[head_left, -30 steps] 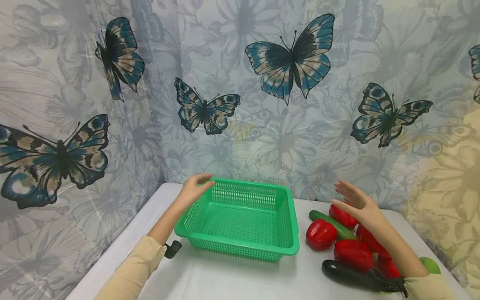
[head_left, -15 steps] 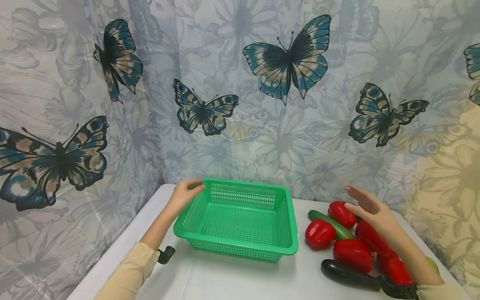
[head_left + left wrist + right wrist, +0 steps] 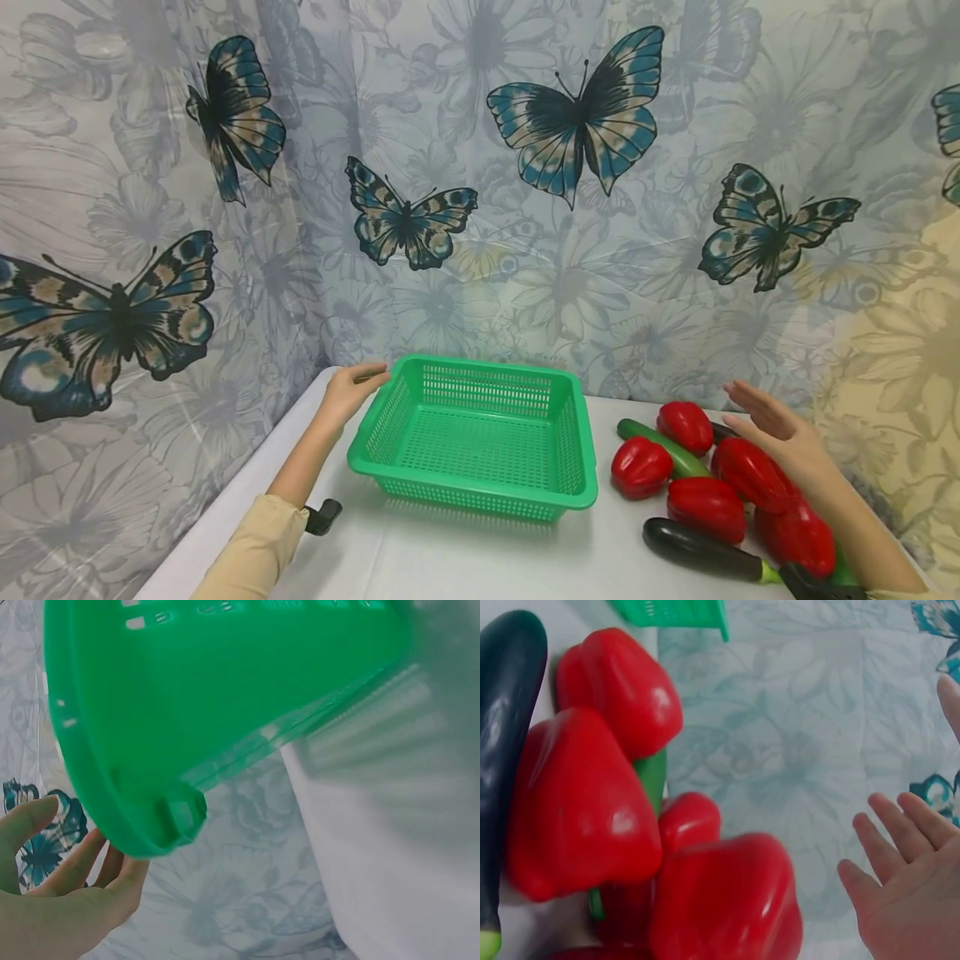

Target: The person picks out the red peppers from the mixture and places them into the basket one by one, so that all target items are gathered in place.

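A green plastic basket (image 3: 480, 498) sits on the white table with nothing in it. My left hand (image 3: 352, 393) is beside its far left corner, fingers relaxed and gripping nothing. In the left wrist view the fingertips (image 3: 135, 874) are close to the basket's rim (image 3: 82, 772); I cannot tell if they touch. On the right, my right hand (image 3: 783, 433) hovers over a pile of vegetables, fingers extended, holding nothing. Several red bell peppers (image 3: 707, 508) lie there with an eggplant (image 3: 701, 550) and a green cucumber (image 3: 678, 454). The right forearm hides part of the pile.
White cloth covers the table (image 3: 450, 558). Behind it hangs a butterfly-patterned curtain (image 3: 600, 317), which also runs along the left side. A black wrist camera (image 3: 324, 517) sticks out from the left wrist.
My left hand has drawn left and slightly down, away from above the basket. My right hand has moved right and down over the peppers. Basket and vegetables stay put.
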Available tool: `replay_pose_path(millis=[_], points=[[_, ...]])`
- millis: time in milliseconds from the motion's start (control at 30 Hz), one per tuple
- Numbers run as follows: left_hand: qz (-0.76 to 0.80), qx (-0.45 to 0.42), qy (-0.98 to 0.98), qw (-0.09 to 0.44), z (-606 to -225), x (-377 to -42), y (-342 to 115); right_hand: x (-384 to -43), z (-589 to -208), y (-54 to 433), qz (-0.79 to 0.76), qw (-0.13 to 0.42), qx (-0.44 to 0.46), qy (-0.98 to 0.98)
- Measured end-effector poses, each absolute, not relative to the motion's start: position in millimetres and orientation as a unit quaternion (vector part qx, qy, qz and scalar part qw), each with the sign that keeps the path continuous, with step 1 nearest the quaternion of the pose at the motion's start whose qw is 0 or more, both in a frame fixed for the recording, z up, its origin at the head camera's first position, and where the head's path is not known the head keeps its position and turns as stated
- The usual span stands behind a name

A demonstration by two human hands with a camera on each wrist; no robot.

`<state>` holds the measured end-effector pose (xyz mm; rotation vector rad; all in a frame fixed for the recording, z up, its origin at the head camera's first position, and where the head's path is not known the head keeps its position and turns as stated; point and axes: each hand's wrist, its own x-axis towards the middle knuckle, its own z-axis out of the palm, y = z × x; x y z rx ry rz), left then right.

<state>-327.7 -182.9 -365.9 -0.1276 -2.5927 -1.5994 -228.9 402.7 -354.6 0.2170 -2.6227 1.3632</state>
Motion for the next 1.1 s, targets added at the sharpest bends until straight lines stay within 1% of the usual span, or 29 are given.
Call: replay_pose_path(millis=[133,367,600,767,967,1100], points=[[-0.543,-0.029,-0.839,0.035,-368.2,-327.0,-188.7,-227.9,-360.4,409.6,0.462,0.107,0.087,-0.876],[-0.56,-0.012,-0.828,0.022,-373.1,-329.2,-198.3,-224.5,-369.5,426.7,0.456,0.084,0.051,-0.884],[-0.576,0.003,-0.817,0.01,-379.0,-329.4,-204.2,-223.8,-382.8,442.2,0.458,0.083,0.031,-0.885],[-0.584,0.013,-0.811,0.004,-383.6,-330.0,-207.1,-224.3,-392.1,451.8,0.469,0.069,0.022,-0.88],[-0.606,0.017,-0.795,0.002,-390.0,-332.5,-211.3,-229.5,-399.5,462.7,0.474,0.05,0.032,-0.879],[-0.632,0.016,-0.775,-0.008,-394.8,-335.3,-214.0,-232.7,-403.4,469.9,0.476,0.023,0.041,-0.878]])
